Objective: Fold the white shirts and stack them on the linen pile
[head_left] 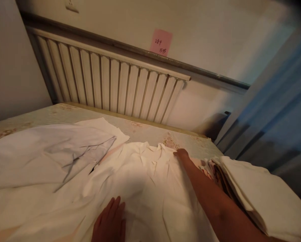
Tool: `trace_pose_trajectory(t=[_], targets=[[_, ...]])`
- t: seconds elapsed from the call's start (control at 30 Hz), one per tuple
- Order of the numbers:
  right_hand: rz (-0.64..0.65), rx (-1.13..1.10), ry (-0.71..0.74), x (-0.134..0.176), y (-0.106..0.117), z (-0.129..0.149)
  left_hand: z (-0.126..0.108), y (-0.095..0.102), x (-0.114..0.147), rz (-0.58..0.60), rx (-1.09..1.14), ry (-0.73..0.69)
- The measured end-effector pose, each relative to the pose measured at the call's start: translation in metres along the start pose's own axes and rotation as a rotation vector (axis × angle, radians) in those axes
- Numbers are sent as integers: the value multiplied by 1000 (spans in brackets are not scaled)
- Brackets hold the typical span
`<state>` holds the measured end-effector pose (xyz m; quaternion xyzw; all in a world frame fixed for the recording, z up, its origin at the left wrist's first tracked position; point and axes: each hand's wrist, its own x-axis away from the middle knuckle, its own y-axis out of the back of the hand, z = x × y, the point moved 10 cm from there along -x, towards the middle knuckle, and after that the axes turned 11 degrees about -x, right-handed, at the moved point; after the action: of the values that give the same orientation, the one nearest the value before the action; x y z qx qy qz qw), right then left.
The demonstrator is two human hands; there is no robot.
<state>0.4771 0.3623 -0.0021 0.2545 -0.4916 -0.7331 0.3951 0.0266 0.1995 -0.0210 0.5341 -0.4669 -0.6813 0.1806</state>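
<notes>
A white collared shirt (142,174) lies with its collar toward the far edge of the floral-covered surface (150,131); left hand (111,218) flat over its front, right hand (183,154) at its shoulder, grip unclear.

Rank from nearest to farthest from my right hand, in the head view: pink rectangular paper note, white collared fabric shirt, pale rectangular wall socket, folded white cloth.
1. White collared fabric shirt: touching your right hand.
2. Folded white cloth: to the hand's right.
3. Pink rectangular paper note: on the wall ahead.
4. Pale rectangular wall socket: far upper left.
</notes>
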Motion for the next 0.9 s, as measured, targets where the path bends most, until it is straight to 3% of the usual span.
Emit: trace_pose_trajectory(t=[0.23,0.33,0.43,0.57,0.7,0.8,0.9], targets=[[-113,-59,-95,23,6,-10,-7,18,-2,-147,-66,-80],[-213,-91,-66,28,22,10,-9,21,-3,-168,-82,-91],[-247,-140,24,27,27,47,-9,22,-3,-185,-81,-92],[-65,-230,115,24,-10,99,-9,13,0,-118,-79,-101],[100,-279,99,25,-55,124,-6,1,4,-31,-95,-96],[98,-280,90,21,-63,128,-6,0,7,-43,-103,-105],[33,-263,138,16,-56,135,-7,0,8,-51,-80,-106]])
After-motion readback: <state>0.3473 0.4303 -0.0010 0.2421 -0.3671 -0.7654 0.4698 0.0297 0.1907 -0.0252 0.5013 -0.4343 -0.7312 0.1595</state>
